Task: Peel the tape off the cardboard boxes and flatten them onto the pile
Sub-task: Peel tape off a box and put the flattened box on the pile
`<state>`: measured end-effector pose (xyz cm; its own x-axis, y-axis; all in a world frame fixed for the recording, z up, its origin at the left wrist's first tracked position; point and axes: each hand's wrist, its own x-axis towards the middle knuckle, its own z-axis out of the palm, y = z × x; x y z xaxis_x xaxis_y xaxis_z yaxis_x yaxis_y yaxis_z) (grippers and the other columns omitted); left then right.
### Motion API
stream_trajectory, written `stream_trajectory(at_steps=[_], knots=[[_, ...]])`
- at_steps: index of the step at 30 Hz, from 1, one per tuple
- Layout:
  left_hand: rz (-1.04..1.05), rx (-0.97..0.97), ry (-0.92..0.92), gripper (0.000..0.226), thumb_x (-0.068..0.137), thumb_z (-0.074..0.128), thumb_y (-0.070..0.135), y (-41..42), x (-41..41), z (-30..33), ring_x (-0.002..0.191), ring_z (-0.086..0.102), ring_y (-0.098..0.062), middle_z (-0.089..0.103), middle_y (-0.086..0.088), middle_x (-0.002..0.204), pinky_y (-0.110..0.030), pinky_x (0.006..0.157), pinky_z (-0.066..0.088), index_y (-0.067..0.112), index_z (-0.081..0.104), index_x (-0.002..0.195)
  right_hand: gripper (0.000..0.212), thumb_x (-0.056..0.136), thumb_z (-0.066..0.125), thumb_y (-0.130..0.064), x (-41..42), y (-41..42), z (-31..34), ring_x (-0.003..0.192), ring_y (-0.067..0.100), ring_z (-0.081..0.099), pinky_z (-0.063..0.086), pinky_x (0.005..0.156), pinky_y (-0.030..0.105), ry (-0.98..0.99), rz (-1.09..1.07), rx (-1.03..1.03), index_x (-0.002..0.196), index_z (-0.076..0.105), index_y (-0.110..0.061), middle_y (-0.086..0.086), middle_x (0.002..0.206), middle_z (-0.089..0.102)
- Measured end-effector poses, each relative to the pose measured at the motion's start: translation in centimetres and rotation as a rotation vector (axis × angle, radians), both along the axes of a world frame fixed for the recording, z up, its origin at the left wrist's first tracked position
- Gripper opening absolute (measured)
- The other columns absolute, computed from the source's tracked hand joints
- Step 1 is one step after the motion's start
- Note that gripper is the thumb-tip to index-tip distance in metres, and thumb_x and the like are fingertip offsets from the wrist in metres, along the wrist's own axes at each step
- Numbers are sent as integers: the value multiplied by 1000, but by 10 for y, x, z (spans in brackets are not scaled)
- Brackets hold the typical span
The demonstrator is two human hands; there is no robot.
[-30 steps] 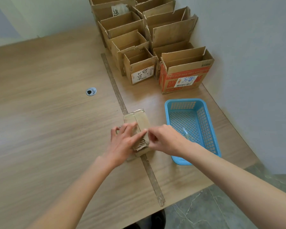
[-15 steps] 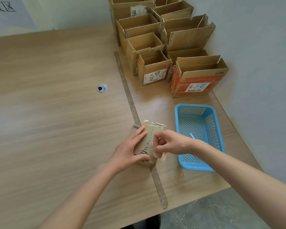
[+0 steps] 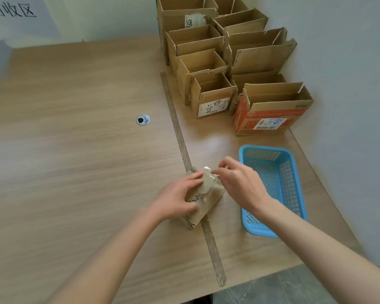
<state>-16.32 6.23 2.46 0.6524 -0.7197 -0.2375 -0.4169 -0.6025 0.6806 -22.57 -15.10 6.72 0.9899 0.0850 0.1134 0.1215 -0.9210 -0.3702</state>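
Wood-grain tabletop (image 3: 70, 163) filling most of the view, with a round metal cable grommet (image 3: 143, 119) set in its surface and a worn strip (image 3: 180, 137) running from far to near edge. Pale wall (image 3: 349, 62) along the right side; a sheet with black characters (image 3: 9, 14) at upper left (partly cropped). Grey marbled floor (image 3: 294, 288) below the near edge.

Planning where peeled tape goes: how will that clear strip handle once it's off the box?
Probably floppy: the tape already bows between box and right hand. Likely light and clingy, so it may stick to fingers.
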Motion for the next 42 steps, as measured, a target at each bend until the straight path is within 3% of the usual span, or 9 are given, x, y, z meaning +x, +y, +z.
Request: stream_trajectory(at_steps=[4, 12, 16, 20, 24, 27, 32, 36, 42], knots=[[99, -48, -71, 108, 68, 82, 60, -3, -32, -17, 139, 2, 26, 0, 45, 158, -28, 111, 35, 44, 25, 158, 19, 87, 68, -8, -6, 19, -12, 79, 35, 67, 52, 69, 44, 93, -26, 134, 101, 77, -16, 3, 93, 69], [225, -94, -91, 114, 64, 82, 61, -4, -36, -26, 144, 29, 5, 16, 32, 162, -27, 103, 43, 38, 24, 159, 36, 78, 74, -41, -17, 36, -15, 88, 13, 60, 48, 79, 31, 271, -24, 208, 106, 72, -20, -7, 104, 61], [183, -43, -112, 116, 58, 74, 64, 2, -35, -25, 141, 36, 2, 18, 32, 161, -27, 102, 44, 42, 21, 158, 11, 84, 71, -9, -4, 34, -17, 89, 28, 67, 49, 77, 38, 191, -65, 212, 93, 76, -13, 2, 94, 72], [85, 32, -171, 113, 57, 70, 59, 20, -18, -20, 135, 39, -2, 24, 30, 160, -28, 105, 39, 42, 22, 157, 42, 83, 76, -2, 8, -20, -9, 78, 13, 70, 55, 84, 34, 76, -455, 337, 120, 67, -21, -8, 80, 74], [18, 67, -226, 110, 56, 72, 48, 23, -4, -18, 141, 31, -2, 31, 21, 159, -27, 121, 16, 33, 28, 157, 47, 81, 54, 13, -1, -6, -12, 94, 21, 68, 54, 85, 38, 163, -156, 218, 106, 75, -22, -3, 104, 70], [-2, 125, -263, 112, 57, 73, 43, 17, -5, -18, 144, 25, -5, 29, 16, 157, -31, 124, -4, 32, 22, 156, 38, 80, 58, -4, -13, 7, -20, 99, 11, 62, 51, 86, 33, 259, 11, 270, 110, 74, -20, -8, 119, 58], [92, 172, -305, 113, 66, 70, 74, -1, -17, -19, 146, 25, -10, 30, 11, 156, -49, 124, -4, 27, 22, 157, 46, 75, 82, -51, -16, 14, -31, 84, 5, 56, 49, 80, 28, 248, -192, 268, 107, 64, -24, -13, 104, 57], [116, 167, -384, 107, 69, 75, 67, -4, -21, -22, 142, 31, -11, 34, 11, 155, -41, 120, 4, 26, 28, 155, 18, 87, 76, -29, -15, 27, -30, 79, 23, 60, 47, 72, 39, 125, -265, 231, 81, 63, -18, -5, 84, 62], [39, 144, -353, 104, 64, 62, 74, 7, -14, -21, 139, 37, -10, 39, 15, 152, -38, 115, 10, 32, 31, 153, 17, 81, 62, -10, -19, 20, -29, 67, 29, 57, 47, 62, 43, 183, -310, 302, 71, 48, -12, 3, 69, 62]])
